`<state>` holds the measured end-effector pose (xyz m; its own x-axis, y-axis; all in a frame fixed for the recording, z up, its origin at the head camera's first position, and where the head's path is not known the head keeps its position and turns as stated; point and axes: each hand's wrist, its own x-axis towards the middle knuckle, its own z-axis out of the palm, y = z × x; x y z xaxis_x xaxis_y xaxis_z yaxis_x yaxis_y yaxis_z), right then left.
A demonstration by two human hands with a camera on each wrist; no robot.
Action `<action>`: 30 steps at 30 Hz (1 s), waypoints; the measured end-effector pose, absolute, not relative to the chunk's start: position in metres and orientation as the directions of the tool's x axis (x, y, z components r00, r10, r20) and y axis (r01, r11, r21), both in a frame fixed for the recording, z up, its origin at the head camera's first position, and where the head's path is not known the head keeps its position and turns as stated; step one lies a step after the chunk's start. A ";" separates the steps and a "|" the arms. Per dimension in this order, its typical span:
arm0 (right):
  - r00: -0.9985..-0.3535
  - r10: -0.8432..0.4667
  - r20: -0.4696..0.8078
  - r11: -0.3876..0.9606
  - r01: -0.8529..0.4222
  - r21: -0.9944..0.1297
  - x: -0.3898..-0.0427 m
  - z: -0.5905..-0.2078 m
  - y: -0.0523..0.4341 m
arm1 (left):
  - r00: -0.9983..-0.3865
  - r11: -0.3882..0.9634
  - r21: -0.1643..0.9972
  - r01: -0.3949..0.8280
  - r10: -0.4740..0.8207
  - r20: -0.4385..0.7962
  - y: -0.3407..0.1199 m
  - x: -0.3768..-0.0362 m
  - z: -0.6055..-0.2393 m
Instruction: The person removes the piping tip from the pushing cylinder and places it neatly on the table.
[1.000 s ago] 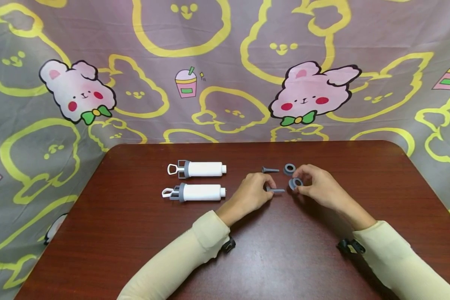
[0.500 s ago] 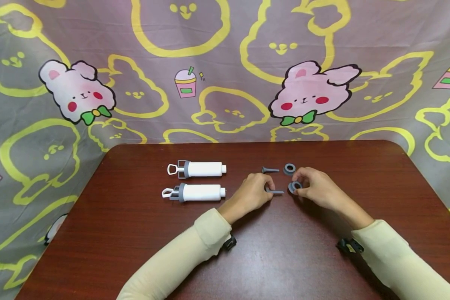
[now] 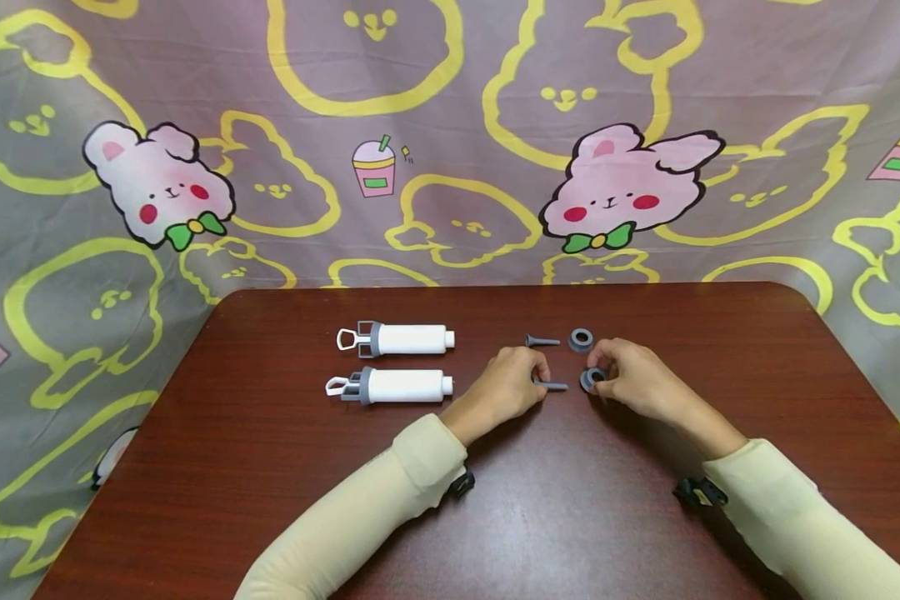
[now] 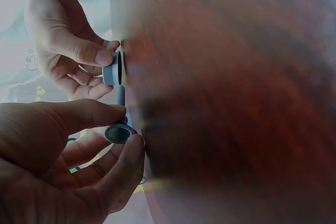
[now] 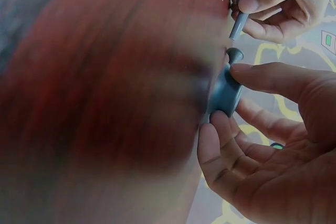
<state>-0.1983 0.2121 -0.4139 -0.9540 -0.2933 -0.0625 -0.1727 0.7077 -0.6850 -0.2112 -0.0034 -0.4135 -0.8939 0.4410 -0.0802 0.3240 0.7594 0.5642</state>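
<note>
With thumb and fingertips, my left hand [image 3: 504, 382] pinches a small grey funnel-ended nozzle [image 3: 555, 386]; its slim tube points right. In the left wrist view the nozzle's flared round mouth [image 4: 118, 134] faces the camera between the fingertips. To its right, my right hand [image 3: 637, 375] grips a grey flanged ring [image 3: 591, 381] by its edge, low over the table. The right wrist view has thumb and fingers on opposite sides of the ring [image 5: 226, 95]. A short gap separates ring and nozzle tip. Behind them lie a second nozzle [image 3: 543, 342] and a second ring [image 3: 581, 339].
Two white cylinders with grey collars and white loop handles, the rear one [image 3: 412, 339] and the front one [image 3: 407, 386], lie side by side left of my hands. The brown table [image 3: 555, 517] ends at a patterned cloth [image 3: 465, 150] behind.
The ring in my right hand has shifted slightly toward the near side of the table. My left hand has stayed nearly in place, still pinching the nozzle.
</note>
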 end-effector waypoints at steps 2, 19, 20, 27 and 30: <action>-0.954 -0.294 -0.065 0.715 -0.174 -0.677 -0.199 -0.415 0.212 | -0.894 0.762 0.563 0.322 0.440 -0.084 -0.003 -0.212 -0.414; -0.952 -0.300 -0.057 0.738 -0.194 -0.647 -0.201 -0.416 0.212 | -0.883 0.761 0.552 0.341 0.461 -0.089 -0.002 -0.214 -0.415; -0.952 -0.301 -0.057 0.739 -0.195 -0.645 -0.200 -0.416 0.212 | -0.882 0.760 0.552 0.342 0.462 -0.089 -0.002 -0.214 -0.415; -0.952 -0.302 -0.056 0.742 -0.198 -0.641 -0.200 -0.417 0.212 | -0.882 0.765 0.544 0.344 0.462 -0.091 -0.001 -0.214 -0.415; -0.950 -0.306 -0.059 0.739 -0.198 -0.644 -0.200 -0.417 0.212 | -0.884 0.769 0.535 0.349 0.460 -0.085 -0.001 -0.214 -0.415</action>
<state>-0.2004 0.2115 -0.4170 -0.9503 -0.3057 -0.0592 -0.1977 0.7392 -0.6438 -0.2143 -0.0011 -0.4149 -0.8838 0.4601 -0.0846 0.3494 0.7695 0.5347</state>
